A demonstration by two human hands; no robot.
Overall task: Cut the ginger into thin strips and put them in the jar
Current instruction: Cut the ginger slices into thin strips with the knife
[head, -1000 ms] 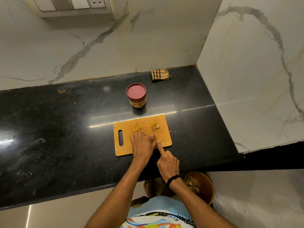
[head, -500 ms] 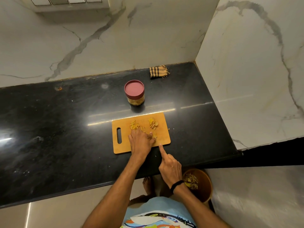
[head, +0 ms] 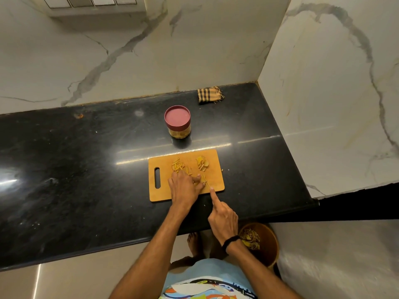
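A wooden cutting board [head: 213, 156] lies on the black counter. On it are a small heap of ginger strips [head: 178, 165] at the back left and a pile of ginger slices [head: 202, 162] at the back right. My left hand [head: 183, 187] rests palm down on the board, its fingertips pressing a piece of ginger that is mostly hidden. My right hand [head: 222, 216] grips a knife [head: 206, 180], index finger stretched along the blade, whose tip sits beside my left fingers. The jar [head: 178, 121] with a dark red lid on stands behind the board.
A folded checked cloth [head: 210, 94] lies in the back corner by the marble walls. A brown bin [head: 262, 242] with peelings stands on the floor below the counter edge, right of my bare feet. A switch panel [head: 90, 1] sits high on the wall.
The view shifted slightly. My right hand stays behind the board's front edge with the knife beside my left fingers; my left hand has barely moved on the ginger.
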